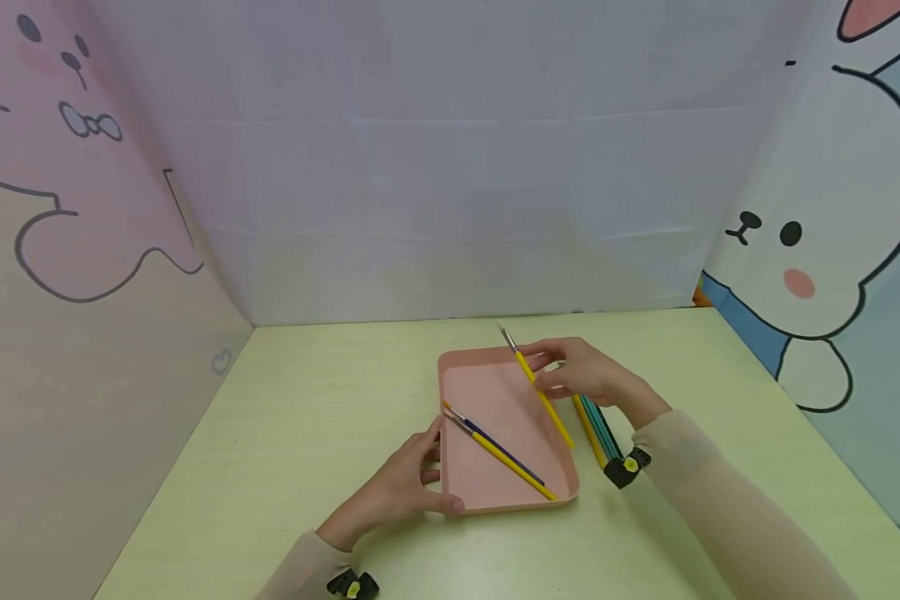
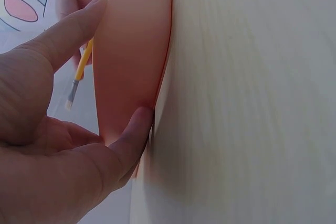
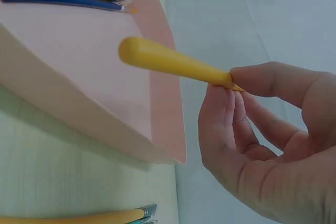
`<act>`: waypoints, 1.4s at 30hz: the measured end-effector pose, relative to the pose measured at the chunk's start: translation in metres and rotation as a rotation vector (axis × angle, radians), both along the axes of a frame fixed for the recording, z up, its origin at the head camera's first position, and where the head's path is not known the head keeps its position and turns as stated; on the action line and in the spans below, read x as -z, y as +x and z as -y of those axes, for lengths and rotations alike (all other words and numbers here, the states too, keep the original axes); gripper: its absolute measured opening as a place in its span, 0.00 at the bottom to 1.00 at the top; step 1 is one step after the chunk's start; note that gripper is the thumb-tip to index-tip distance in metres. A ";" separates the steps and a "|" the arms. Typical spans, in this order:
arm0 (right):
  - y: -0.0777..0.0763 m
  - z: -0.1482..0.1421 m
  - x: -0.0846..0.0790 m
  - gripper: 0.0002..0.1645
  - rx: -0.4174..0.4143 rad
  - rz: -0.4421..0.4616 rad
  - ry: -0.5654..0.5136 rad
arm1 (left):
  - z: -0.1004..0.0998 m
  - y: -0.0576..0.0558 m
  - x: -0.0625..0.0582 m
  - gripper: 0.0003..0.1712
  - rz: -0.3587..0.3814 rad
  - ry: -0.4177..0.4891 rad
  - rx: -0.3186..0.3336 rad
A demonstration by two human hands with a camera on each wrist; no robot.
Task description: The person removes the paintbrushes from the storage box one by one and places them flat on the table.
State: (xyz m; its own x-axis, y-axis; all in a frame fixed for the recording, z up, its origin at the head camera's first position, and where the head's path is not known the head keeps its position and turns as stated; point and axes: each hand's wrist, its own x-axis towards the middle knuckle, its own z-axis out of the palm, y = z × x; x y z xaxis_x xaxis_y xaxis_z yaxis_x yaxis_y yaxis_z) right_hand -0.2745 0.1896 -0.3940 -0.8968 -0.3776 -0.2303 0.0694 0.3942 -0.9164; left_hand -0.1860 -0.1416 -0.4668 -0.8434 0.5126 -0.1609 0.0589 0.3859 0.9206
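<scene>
A shallow pink tray [image 1: 487, 383] lies on the table. My left hand [image 1: 401, 483] holds it at the left side, fingers along the wall and thumb by the near corner; in the left wrist view, fingertips press against the tray's outer wall [image 2: 131, 51]. Over the tray's right edge, my right hand [image 1: 581, 371] pinches a yellow paintbrush [image 1: 555, 417] between thumb and fingertips, its bristles pointing away and its handle end towards me. Inside the tray, a blue paintbrush [image 1: 506, 454] and another yellow paintbrush [image 1: 513, 465] lie slanted side by side, bristles at the left wall.
Right of the tray, beneath my right forearm, lie a yellow brush [image 1: 590, 433] and several teal-handled ones [image 1: 602, 429] on the pale wooden table [image 1: 307, 400]. A white cloth backdrop [image 1: 450, 208] rises behind the table, with cartoon-printed panels [image 1: 817, 250] at the sides.
</scene>
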 end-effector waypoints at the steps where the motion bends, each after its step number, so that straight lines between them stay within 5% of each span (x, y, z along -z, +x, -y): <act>1: 0.000 -0.001 0.000 0.37 0.010 -0.001 -0.002 | 0.000 0.000 0.000 0.76 0.000 0.002 0.001; 42: 0.026 -0.083 0.024 0.43 0.256 -0.057 0.005 | 0.001 0.002 -0.002 0.76 0.008 0.013 0.004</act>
State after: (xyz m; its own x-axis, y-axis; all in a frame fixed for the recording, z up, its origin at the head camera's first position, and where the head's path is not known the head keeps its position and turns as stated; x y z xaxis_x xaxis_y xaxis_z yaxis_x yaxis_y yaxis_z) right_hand -0.2482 0.2730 -0.4180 -0.9747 -0.1357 -0.1777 0.1154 0.3753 -0.9197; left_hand -0.1836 -0.1423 -0.4647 -0.8399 0.5182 -0.1614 0.0528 0.3740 0.9259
